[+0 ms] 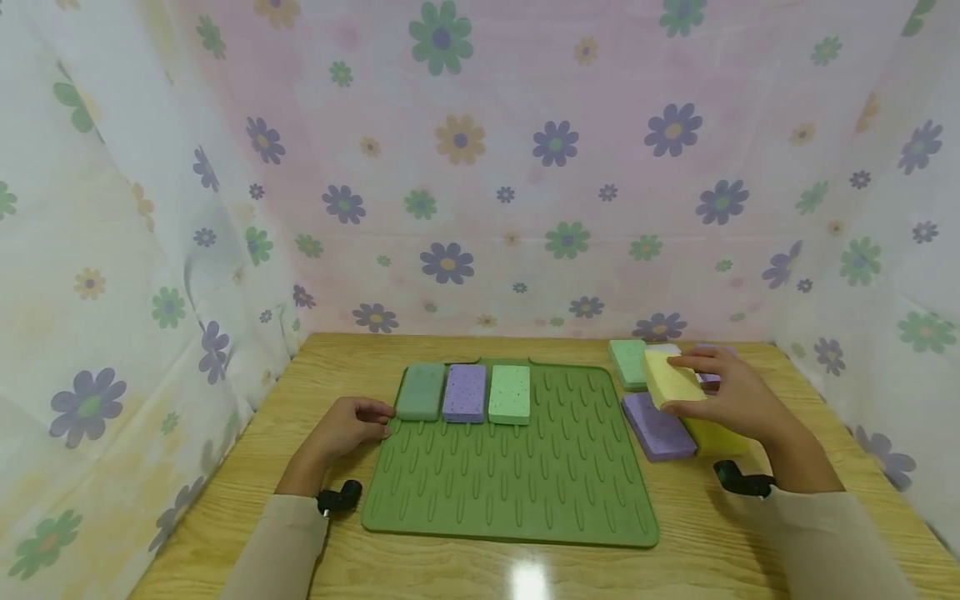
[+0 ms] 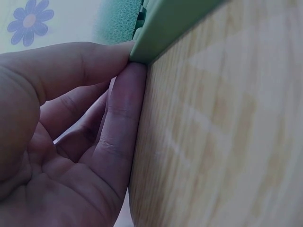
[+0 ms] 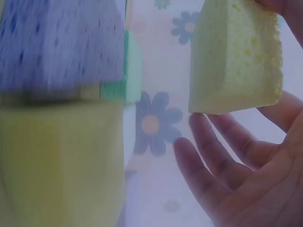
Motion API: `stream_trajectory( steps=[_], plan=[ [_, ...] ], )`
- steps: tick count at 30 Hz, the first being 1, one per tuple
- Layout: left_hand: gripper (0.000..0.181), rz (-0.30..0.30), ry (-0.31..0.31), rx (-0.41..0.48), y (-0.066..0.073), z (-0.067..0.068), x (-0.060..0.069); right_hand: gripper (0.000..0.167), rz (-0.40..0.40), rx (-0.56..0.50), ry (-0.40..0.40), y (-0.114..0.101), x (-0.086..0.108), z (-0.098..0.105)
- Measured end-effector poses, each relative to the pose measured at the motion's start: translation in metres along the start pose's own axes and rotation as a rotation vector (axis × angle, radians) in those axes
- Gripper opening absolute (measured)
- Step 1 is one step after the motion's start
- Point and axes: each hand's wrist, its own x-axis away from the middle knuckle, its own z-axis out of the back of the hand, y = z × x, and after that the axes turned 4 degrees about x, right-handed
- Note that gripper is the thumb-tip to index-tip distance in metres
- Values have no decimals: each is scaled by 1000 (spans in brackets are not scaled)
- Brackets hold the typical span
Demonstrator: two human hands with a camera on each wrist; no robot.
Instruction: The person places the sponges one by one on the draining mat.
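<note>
Beige sleeves (image 1: 832, 542) come in nearest, and the right hand (image 1: 738, 400) pinches a pale yellow sponge (image 1: 671, 383) between thumb and fingers, raised over the loose sponges right of the mat (image 1: 510, 492). Porous and blocky, it should be light, soft and hard to break, its dry-looking face unlikely to slip; opposite edges seem the best hold, lightly squeezed. Below it lie a purple sponge (image 1: 658, 429) and a deeper yellow one (image 1: 720, 437). Left hand (image 1: 345, 429), loosely curved, touches the mat's left edge, near three sponges (image 1: 465, 393) in a row.
</note>
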Motion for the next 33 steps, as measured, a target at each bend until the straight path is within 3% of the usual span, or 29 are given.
stream_trajectory(
  steps=[15,24,33],
  plan=[
    [30,-6,-2,-2,0,0,0,84,-13,-70,-28,-26,-24,-30],
    [31,-3,-2,-8,0,0,0,87,-45,-60,-52,-42,-33,-40],
    [30,-8,-4,-25,0,0,0,86,-76,-112,-77,-46,-44,-58]
  ],
)
